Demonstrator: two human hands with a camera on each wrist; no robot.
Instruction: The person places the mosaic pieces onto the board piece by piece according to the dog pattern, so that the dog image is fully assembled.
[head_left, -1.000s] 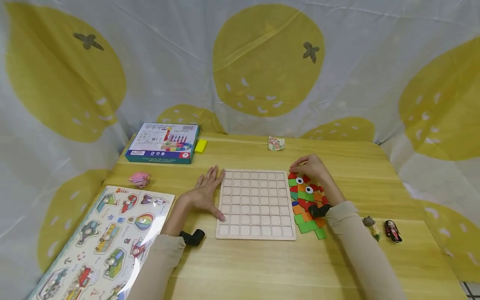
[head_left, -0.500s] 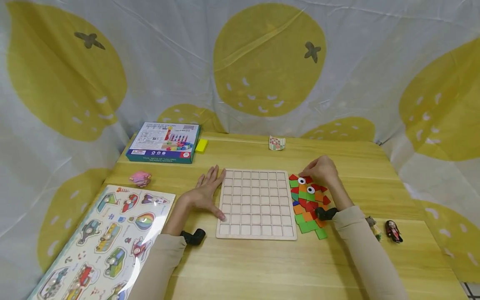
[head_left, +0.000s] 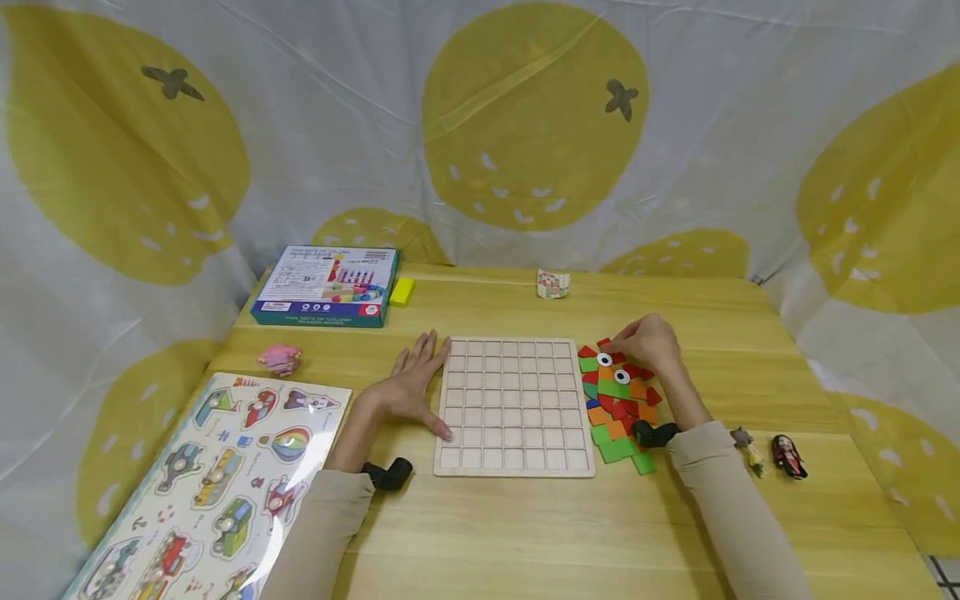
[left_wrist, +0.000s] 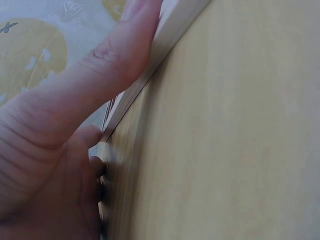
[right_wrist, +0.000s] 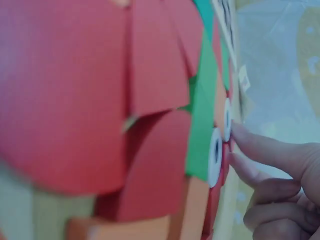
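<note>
A wooden grid board lies flat at the middle of the table. My left hand rests at its left edge with fingers spread; in the left wrist view the thumb lies along the board's side. Flat coloured wooden pieces, red, orange, green and blue, lie in a pile right of the board. At the pile's far end my right hand pinches a small red piece between thumb and index finger. Two white eye discs sit on the pile, near the fingertips.
A peg puzzle board lies at the left, with a pink toy beyond it. At the back are a boxed set, a yellow block and a printed paper. Two small figures lie at the right.
My right hand has moved right along the far end of the pile, and a red piece now shows at its fingertips. The left hand stays at the board's edge.
</note>
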